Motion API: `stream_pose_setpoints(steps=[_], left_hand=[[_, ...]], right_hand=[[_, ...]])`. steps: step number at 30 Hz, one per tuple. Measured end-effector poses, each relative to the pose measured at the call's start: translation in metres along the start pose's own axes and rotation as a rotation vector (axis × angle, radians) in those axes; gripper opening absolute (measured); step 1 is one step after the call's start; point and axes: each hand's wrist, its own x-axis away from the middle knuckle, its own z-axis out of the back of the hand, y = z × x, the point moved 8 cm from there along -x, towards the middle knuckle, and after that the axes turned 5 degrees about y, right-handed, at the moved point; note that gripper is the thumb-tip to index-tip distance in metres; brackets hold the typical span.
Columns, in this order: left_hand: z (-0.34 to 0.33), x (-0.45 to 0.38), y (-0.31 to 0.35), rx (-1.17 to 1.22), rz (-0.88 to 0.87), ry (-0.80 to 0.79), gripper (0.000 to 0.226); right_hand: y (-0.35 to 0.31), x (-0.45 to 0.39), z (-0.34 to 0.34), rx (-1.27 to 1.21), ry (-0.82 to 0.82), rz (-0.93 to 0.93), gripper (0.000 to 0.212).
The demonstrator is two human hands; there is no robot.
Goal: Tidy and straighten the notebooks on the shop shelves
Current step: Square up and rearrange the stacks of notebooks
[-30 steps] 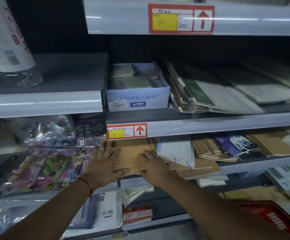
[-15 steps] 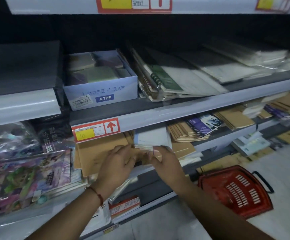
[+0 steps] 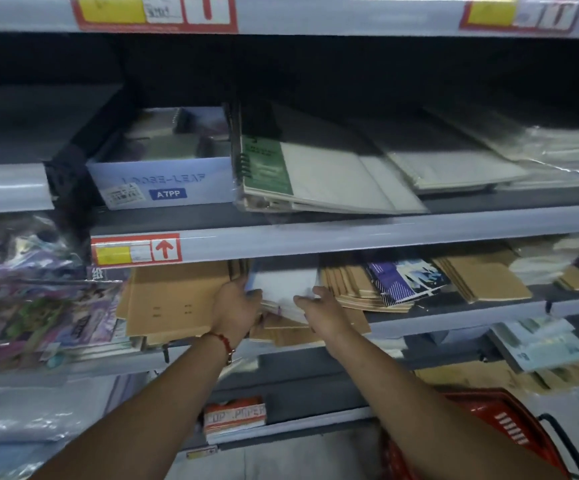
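A stack of white notebooks (image 3: 282,285) lies on the middle shelf (image 3: 454,320) between a brown kraft pile (image 3: 177,299) and fanned brown notebooks (image 3: 350,285). My left hand (image 3: 236,310) grips the white stack's left edge, fingers curled under it. My right hand (image 3: 319,308) holds its right front corner. A purple and white notebook (image 3: 405,277) rests on the fanned pile. Further brown notebooks (image 3: 482,277) lie to the right.
The shelf above carries a blue loose-leaf box (image 3: 163,183) and leaning spiral notebooks (image 3: 315,171). Colourful wrapped packs (image 3: 38,317) fill the left. A copy paper ream (image 3: 234,415) sits on the low shelf. A red basket (image 3: 488,434) stands on the floor at lower right.
Both hands left the brown kraft pile, shifted right and took hold of the white notebook stack. The view swung right and moved closer.
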Motion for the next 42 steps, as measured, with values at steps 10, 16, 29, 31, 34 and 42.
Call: stream_pose_setpoints(steps=[10, 16, 29, 31, 34, 42], left_hand=[[0.003, 0.041, -0.012, 0.399, 0.309, -0.063, 0.023], [-0.007, 0.066, -0.029, 0.402, 0.367, -0.372, 0.069], [-0.025, 0.074, -0.026, 0.462, 0.074, -0.448, 0.049], [-0.034, 0.079, -0.026, 0.464, 0.020, -0.574, 0.068], [-0.048, 0.091, -0.016, 0.382, -0.116, -0.680, 0.085], [-0.110, 0.146, 0.061, 0.158, -0.482, -0.874, 0.087]], right_hand=[[0.024, -0.004, 0.012, -0.211, -0.083, -0.116, 0.024], [0.040, 0.020, 0.012, -0.357, -0.187, -0.258, 0.035], [0.062, 0.066, 0.021, -0.514, -0.233, -0.138, 0.038], [0.073, 0.076, 0.027, -0.539, -0.167, -0.125, 0.054], [0.089, 0.091, 0.048, -0.527, -0.041, -0.105, 0.067], [0.115, 0.162, 0.149, -0.571, 0.368, -0.168, 0.018]])
